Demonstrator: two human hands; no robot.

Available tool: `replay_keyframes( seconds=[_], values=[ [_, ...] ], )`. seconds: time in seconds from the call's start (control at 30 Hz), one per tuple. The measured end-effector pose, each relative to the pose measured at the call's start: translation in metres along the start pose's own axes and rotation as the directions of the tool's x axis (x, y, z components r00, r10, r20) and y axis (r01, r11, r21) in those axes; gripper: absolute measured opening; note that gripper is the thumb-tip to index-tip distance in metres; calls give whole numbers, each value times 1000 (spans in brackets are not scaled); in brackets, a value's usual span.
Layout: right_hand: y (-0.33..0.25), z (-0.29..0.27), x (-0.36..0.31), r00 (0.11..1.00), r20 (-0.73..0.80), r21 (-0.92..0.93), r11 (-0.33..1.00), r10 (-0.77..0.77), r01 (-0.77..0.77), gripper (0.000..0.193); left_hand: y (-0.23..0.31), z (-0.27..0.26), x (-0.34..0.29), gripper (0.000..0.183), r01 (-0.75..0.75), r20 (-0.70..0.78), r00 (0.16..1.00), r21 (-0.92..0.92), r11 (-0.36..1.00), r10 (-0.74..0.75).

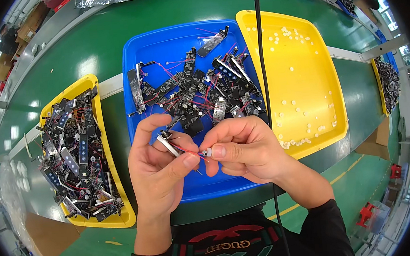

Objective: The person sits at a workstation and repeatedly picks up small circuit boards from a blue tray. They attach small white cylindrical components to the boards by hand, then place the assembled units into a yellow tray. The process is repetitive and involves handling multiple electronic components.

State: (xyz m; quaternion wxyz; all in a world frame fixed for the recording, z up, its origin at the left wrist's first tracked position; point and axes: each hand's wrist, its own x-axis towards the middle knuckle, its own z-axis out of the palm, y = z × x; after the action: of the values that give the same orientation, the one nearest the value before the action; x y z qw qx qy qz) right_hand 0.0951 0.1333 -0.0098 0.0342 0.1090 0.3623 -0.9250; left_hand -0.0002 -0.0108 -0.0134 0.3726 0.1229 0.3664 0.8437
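Note:
My left hand (162, 165) is closed on a small wired circuit board assembly (167, 146) with a white strip and red and blue wires. Between the thumb and fingers of my right hand (243, 149) is a small whitish round part (208, 152) at the wire ends. Both hands meet just above the near part of a blue tray (209, 188). In that tray lies a heap of similar black circuit boards (187, 88) with thin red wires. My fingers partly hide the board and the wire joint.
On the right, a yellow tray (302, 82) holds scattered small white round pieces (290, 34). A second yellow tray (130, 215) at left is piled with wired boards. A black cable (263, 75) hangs down across the view. Cardboard boxes (50, 236) stand beyond the green table.

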Motion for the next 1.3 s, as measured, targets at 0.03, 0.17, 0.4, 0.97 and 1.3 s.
replay_keyframes(
  seconds=[0.03,0.17,0.4,0.97,1.3],
  values=[
    [0,0,0,1000,4,11,1000,5,-5,16,0,0,0,57,-1,5,1000,0,1000,1],
    [0,-2,2,994,39,103,989,100,-104,14,-2,-3,0,57,3,14,1000,19,1000,-3],
    [0,-1,2,998,-45,5,999,33,-33,13,-2,3,1,47,-119,-9,992,323,939,129],
    [10,7,-4,935,-20,-471,828,-355,305,16,1,-4,1,50,121,48,991,74,990,-125],
    [15,7,-4,820,189,-764,443,-540,469,34,-9,3,1,47,-155,-94,978,287,945,189]
  ],
)
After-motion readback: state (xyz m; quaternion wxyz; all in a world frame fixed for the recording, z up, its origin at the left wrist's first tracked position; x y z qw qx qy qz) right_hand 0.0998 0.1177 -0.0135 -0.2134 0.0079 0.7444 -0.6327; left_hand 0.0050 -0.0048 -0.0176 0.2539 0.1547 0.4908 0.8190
